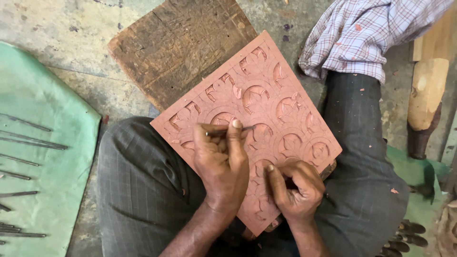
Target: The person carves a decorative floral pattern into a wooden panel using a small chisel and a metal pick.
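A reddish carved slab [266, 109] lies tilted across the person's lap, its upper corner resting on a worn wooden block [176, 47] on the floor. The left hand [221, 164] is closed around a thin metal tool [228, 132] pressed to the slab; the right hand [295, 188] is curled into a fist on the slab's lower edge.

both hands [221, 162] on carved red slab [281, 95]
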